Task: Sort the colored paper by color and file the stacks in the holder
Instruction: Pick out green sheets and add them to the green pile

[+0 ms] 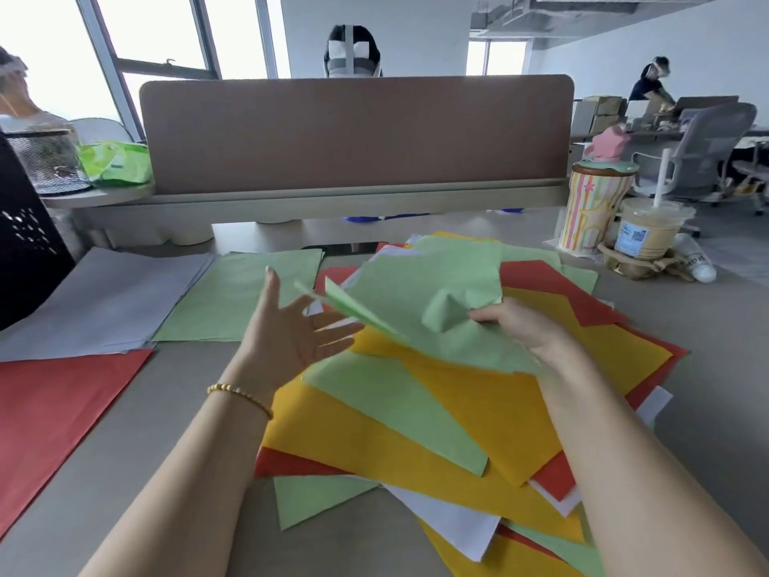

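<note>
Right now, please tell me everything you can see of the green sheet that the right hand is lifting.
The green sheet is thin, pale green paper, lifted off the mixed pile and tilted. The right hand pinches it near the middle, where it is crumpled into a raised fold. Its left corner is curled over, next to the open left hand; whether those fingers touch it is unclear. Its far part overlaps red and yellow sheets.

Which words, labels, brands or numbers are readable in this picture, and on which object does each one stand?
None can be read with certainty.
Drink cup label: a QR code and small print, too blurred to read.
White object lying beside the cup: dark letters, too blurred to read.
Green packet: print too small to read.
</note>
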Demonstrator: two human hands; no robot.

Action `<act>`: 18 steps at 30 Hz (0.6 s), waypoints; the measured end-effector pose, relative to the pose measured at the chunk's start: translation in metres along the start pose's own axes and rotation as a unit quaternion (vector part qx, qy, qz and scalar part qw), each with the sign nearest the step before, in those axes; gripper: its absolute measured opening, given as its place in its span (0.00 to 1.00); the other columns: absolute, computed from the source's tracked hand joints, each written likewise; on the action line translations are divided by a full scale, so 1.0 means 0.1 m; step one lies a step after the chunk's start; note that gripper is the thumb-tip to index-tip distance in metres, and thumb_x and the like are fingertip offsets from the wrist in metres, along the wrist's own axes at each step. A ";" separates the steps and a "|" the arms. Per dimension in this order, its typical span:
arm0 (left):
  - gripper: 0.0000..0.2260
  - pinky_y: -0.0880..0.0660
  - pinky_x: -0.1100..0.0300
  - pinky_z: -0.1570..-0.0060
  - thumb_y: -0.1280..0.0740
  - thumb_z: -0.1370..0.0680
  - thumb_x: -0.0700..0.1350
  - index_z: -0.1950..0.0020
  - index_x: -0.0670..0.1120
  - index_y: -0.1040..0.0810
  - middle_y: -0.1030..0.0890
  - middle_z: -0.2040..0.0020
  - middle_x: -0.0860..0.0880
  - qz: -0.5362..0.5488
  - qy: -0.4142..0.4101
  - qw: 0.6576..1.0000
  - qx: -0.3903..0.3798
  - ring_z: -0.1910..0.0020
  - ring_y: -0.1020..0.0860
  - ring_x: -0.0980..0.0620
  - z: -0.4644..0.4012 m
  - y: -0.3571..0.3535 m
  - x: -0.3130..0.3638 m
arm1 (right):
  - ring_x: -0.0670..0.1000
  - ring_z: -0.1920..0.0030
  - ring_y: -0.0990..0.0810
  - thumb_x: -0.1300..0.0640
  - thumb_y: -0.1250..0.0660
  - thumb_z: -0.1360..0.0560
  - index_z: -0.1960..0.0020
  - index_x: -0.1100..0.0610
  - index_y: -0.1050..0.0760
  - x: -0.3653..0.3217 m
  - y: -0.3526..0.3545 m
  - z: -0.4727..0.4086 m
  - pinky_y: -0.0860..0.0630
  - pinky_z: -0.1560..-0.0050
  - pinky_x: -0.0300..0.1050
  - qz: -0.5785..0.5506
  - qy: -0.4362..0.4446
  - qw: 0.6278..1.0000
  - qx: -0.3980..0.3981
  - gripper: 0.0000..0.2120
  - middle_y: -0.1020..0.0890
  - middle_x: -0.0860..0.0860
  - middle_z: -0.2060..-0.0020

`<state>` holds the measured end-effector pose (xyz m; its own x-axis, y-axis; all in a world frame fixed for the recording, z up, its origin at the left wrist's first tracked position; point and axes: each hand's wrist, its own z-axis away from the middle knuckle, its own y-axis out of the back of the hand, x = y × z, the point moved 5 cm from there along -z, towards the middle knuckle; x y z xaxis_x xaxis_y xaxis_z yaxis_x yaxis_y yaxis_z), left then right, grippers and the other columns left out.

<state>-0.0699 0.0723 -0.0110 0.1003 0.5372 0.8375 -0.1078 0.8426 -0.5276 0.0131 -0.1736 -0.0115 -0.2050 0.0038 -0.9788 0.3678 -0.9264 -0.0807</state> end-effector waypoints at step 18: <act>0.07 0.26 0.61 0.64 0.38 0.20 0.45 0.56 0.48 0.24 0.22 0.65 0.52 -0.282 -0.252 0.912 0.156 0.69 0.24 0.55 0.21 -0.60 0.71 | 0.49 0.59 0.30 0.53 0.41 0.21 0.51 0.62 0.24 -0.75 -0.47 0.19 0.35 0.62 0.40 0.134 0.228 0.947 0.180 0.13 0.21 0.64 0.56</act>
<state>-0.0768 0.0586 0.0832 -0.2316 -0.1308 0.9640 -0.4634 0.8861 0.0089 -0.0065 -0.1377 0.0690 0.2963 -0.1631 -0.9411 0.0020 -0.9852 0.1714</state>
